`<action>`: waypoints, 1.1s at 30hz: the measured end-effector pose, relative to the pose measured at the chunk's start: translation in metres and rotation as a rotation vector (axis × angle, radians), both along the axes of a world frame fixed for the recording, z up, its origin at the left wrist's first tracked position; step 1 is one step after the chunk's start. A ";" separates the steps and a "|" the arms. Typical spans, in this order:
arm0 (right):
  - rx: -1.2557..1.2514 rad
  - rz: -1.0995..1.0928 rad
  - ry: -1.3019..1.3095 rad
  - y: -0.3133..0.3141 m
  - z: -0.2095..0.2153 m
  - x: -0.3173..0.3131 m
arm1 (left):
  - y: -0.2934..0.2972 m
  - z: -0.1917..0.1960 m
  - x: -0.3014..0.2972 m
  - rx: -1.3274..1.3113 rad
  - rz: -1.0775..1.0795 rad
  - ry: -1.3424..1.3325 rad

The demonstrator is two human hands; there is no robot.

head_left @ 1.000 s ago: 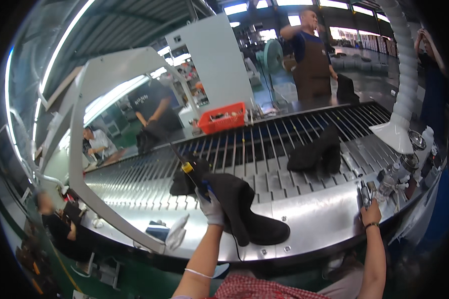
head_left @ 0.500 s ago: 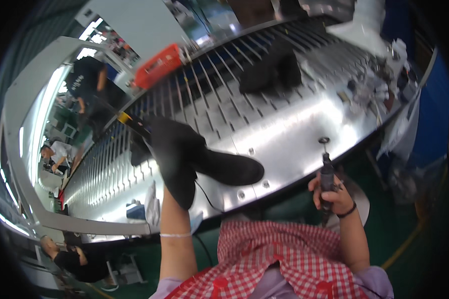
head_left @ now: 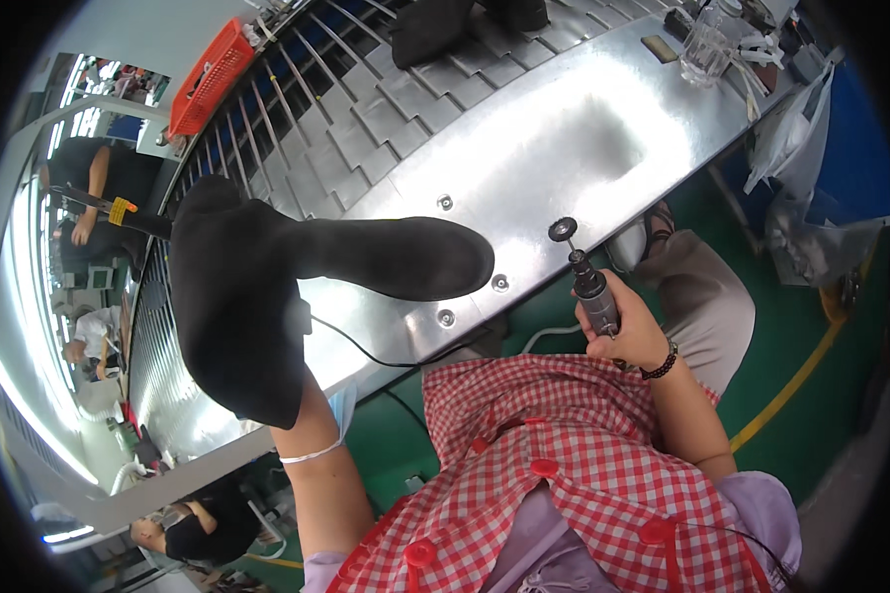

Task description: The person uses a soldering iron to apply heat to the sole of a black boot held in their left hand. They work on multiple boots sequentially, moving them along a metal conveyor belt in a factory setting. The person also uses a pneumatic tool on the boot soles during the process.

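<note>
A black boot (head_left: 232, 296) covers my left hand, its shaft opening around my wrist and its rounded toe pointing right over the metal table. My left fingers are hidden inside it; the left forearm (head_left: 321, 445) carries it. In my right hand (head_left: 631, 326), fingers closed around the body, is a slim rotary tool (head_left: 593, 287) with a small round disc (head_left: 562, 229) at its tip. The disc points up and away from me, beside the table's near edge and apart from the boot.
More black footwear (head_left: 430, 30) lies on the slatted part of the metal table (head_left: 524, 188). A red plastic basket (head_left: 213, 79) sits at the far left, clear plastic waste (head_left: 712, 49) at the far right. A thin black cable (head_left: 366, 358) runs below the boot. People work to the left.
The boot has shifted left and turned, its toe now pointing more level to the right. The tool has moved left and nearer the boot. The view has swung, so the table sits higher.
</note>
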State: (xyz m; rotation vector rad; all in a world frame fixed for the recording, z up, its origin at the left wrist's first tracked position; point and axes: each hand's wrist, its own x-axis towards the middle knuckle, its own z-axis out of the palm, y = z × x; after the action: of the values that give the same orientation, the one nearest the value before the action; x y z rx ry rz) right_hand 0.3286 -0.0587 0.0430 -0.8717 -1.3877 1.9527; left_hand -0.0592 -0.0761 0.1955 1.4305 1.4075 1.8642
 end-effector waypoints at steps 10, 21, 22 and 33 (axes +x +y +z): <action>0.438 -0.016 -0.469 -0.006 -0.004 -0.013 | 0.013 0.004 0.001 0.016 -0.021 0.002; 0.766 -0.200 -0.592 -0.019 -0.026 -0.031 | 0.029 -0.010 0.007 0.033 -0.065 0.008; 0.751 -0.191 -0.595 -0.020 -0.029 -0.032 | 0.028 -0.009 0.008 0.028 -0.066 0.012; 0.784 -0.203 -0.600 -0.026 -0.032 -0.034 | 0.028 -0.008 0.005 0.013 -0.092 0.010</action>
State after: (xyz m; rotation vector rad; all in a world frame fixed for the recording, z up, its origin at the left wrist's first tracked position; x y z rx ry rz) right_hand 0.2948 -0.0847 0.0107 -1.1629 -2.0789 0.8583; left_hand -0.0541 -0.0477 0.1873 1.4867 1.3136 1.8145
